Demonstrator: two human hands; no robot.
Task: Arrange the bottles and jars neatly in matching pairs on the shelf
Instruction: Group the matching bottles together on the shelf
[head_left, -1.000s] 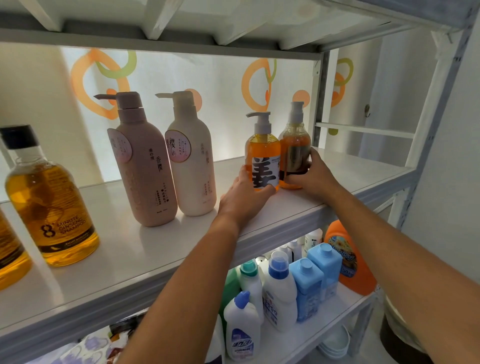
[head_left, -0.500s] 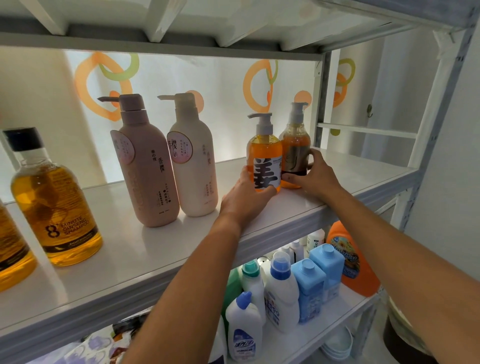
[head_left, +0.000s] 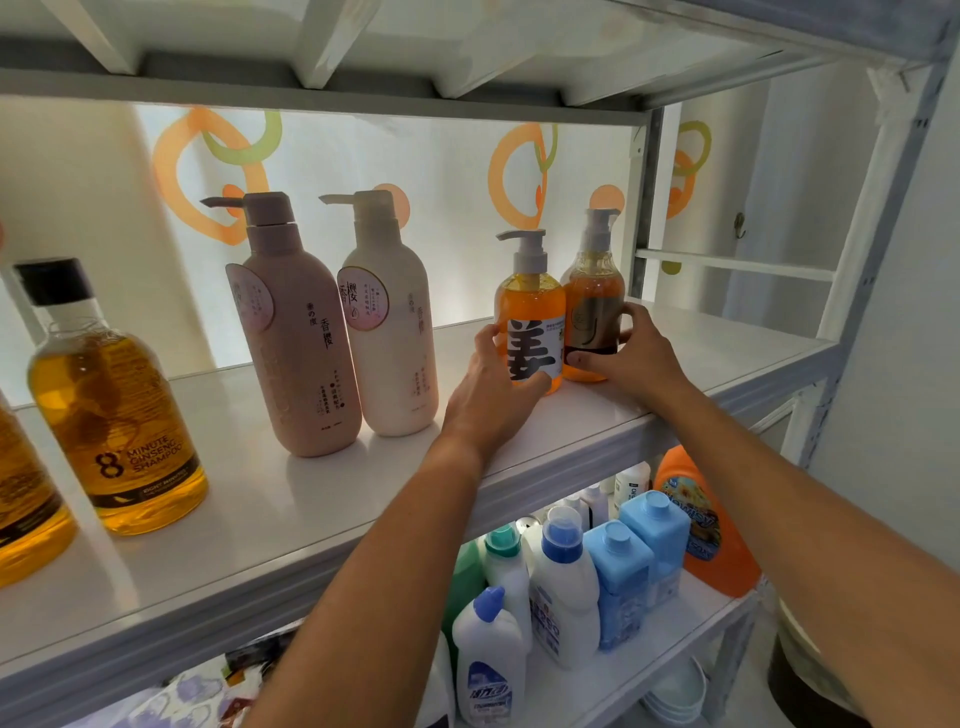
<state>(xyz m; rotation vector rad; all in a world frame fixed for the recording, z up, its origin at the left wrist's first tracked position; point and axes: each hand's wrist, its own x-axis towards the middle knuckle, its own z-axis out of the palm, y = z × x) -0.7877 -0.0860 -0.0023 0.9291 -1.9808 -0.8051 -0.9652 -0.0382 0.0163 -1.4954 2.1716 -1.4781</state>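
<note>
Shelf (head_left: 597, 426), 2 o'clock end: two pump bottles upright, touching. Left hand (head_left: 493, 400) grip holds the orange-liquid bottle (head_left: 530, 296); right hand (head_left: 631, 358) grip wraps the amber-liquid bottle (head_left: 595, 306). At 10 o'clock — pink bottle (head_left: 298, 332) and cream bottle (head_left: 392, 332) paired; ginseng shampoo (head_left: 111, 415), golden liquid, at 9.

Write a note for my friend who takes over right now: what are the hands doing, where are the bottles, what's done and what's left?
Left hand: curled on the orange pump bottle with the big black character.
Right hand: wrapped around the darker amber pump bottle right beside it.
Both bottles stand upright, side by side, on the right of the shelf.
Done: pink bottle and cream bottle stand paired mid-shelf; two ginseng shampoo bottles sit at the left.
Left: probably just square up this last pair and let go.
</note>
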